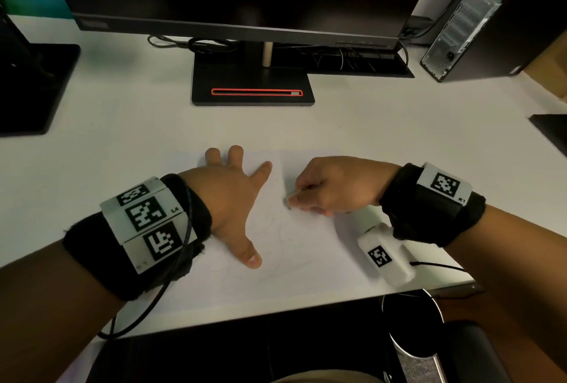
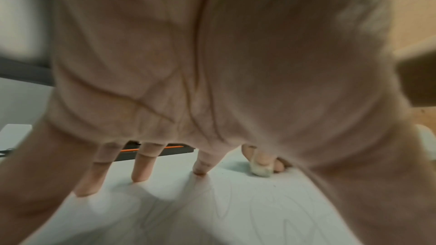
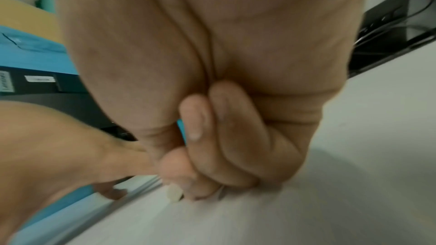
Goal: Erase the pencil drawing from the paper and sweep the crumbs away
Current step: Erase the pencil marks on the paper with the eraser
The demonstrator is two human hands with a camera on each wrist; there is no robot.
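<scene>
the right hand [image 1: 333,187] curls its fingers in and pinches a small white eraser [image 1: 288,202] between thumb and fingertips, its tip pressed to the paper [image 1: 306,247]. the left wrist view shows the same eraser [image 2: 260,170] as a rounded, worn stub touching the sheet, with a few dark crumbs [image 2: 274,186] just beside it. the left hand [image 1: 233,195] lies at about nine o'clock from the eraser, spread flat with fingers splayed and the thumb pointing toward six o'clock, pressing the sheet onto the white desk [image 1: 122,124].

faint pencil lines [image 1: 276,259] loop across the paper from the eraser down toward six o'clock, so most of the drawing seems yet to be rubbed out.

the eraser looks light, soft and grippy, best held low near its working tip so it does not bend. the paper is thin and limp, likely to buckle or crease if rubbed while unpinned; flat pressure close to the rubbed spot suits it.

no containers are visible. at twelve o'clock stands a monitor base [image 1: 253,88].
</scene>
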